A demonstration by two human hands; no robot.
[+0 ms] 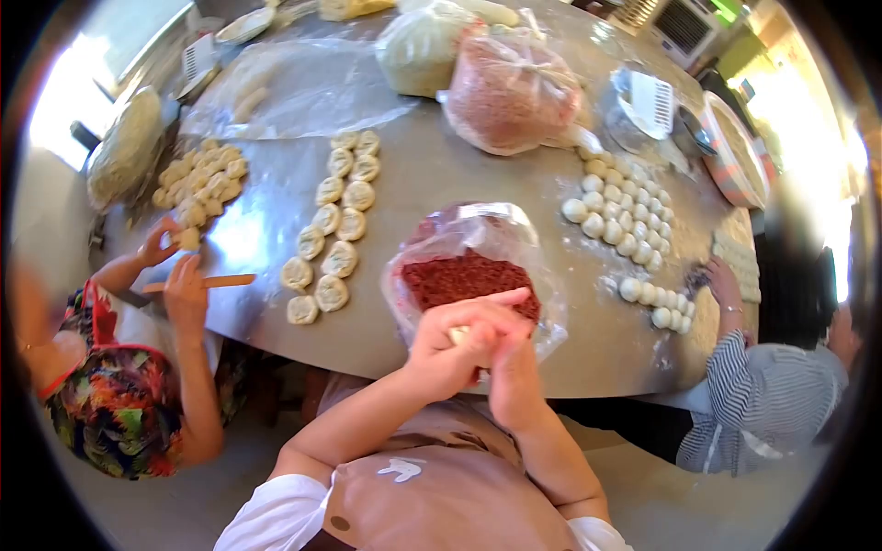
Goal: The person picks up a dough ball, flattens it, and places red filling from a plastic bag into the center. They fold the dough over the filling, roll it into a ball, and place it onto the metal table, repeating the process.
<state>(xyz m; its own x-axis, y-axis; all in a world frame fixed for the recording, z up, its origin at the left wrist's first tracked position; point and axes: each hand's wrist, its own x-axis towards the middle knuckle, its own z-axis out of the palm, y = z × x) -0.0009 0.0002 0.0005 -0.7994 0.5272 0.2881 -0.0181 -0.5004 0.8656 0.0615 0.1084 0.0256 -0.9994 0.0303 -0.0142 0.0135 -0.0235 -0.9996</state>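
My left hand (439, 347) and my right hand (516, 378) are pressed together at the near edge of the table. A bit of pale dough (458, 334) shows between them, closed in by the fingers; most of it is hidden. Just beyond and partly beneath my hands lies an open clear plastic bag (549, 303) holding a dark red, crumbly filling (459, 278). To the left, two columns of flattened round dough pieces (341, 259) run away from me across the metal table.
At left, a person holds dough and a wooden stick (230, 281) near a dough pile (204, 178). Rows of white dough balls (625, 211) lie at right, near another person's hand (724, 281). Filled plastic bags (514, 92) and a tub (735, 151) stand farther back.
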